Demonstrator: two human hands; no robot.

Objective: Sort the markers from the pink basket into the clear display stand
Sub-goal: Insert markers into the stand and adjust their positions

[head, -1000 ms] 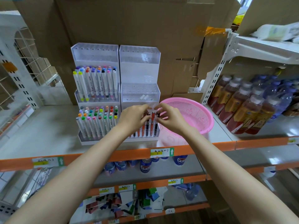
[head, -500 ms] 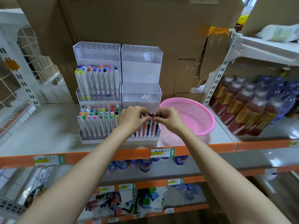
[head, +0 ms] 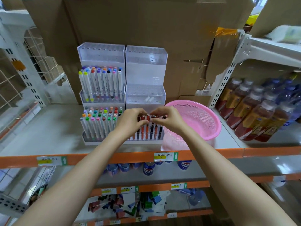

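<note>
A single wide-angle view from the person's head looks forward and down along both forearms at the shelf (head: 48, 126). It sits close, with the clear display stand (head: 145, 95) near centre, the pink basket (head: 200, 118) just right of it, and lower shelves filling the bottom edge.

Shelf label (head: 165, 156): "7", green arrow

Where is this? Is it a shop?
Probably a shop or its stockroom. Orange-edged shelves carry small paper labels, rows of drink bottles stand to the right, and cardboard boxes are stacked behind a stand of markers.
</note>
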